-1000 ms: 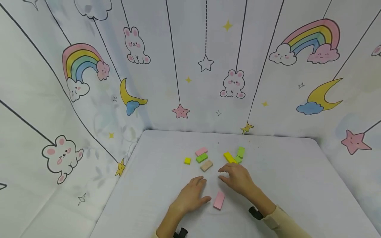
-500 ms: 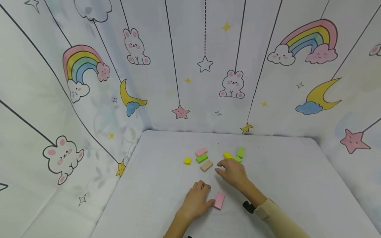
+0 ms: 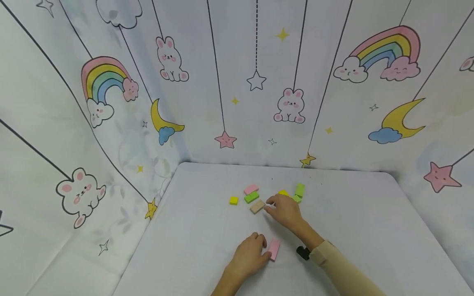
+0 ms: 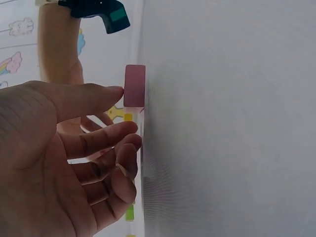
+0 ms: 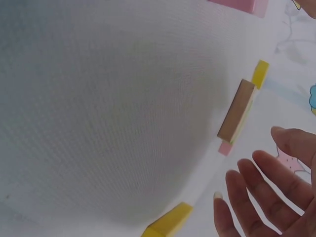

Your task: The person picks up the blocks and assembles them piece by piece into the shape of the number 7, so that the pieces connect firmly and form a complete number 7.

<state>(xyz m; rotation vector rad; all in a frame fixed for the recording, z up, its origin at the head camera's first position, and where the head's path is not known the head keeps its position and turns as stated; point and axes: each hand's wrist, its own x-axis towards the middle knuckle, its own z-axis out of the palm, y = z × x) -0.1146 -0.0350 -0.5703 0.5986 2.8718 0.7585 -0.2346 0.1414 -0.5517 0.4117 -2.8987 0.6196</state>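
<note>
My left hand [image 3: 249,255] is low over the table beside a pink block [image 3: 274,249], fingers bent loosely. In the left wrist view the thumb tip is right at the edge of that pink block [image 4: 134,86], while the other fingers curve below it with nothing between them. Farther forward, my right hand [image 3: 286,211] reaches toward a plain wooden block [image 3: 257,206], thumb and index finger spread at its right end. The right wrist view has the wooden block [image 5: 237,111] just beyond the parted fingers. A yellow block [image 3: 283,193] is partly hidden behind the right hand.
Behind the wooden block lie a green block [image 3: 252,197] and another pink block [image 3: 251,189]. A small yellow block [image 3: 234,200] sits to their left. Light green blocks [image 3: 299,190] lie to the right. A white cloth covers the table [image 3: 192,230]; printed curtains [image 3: 207,102] stand around it.
My left hand has moved right and nearer to me, up to the near pink block. My right hand has shifted left toward the wooden block, covering more of the yellow block.
</note>
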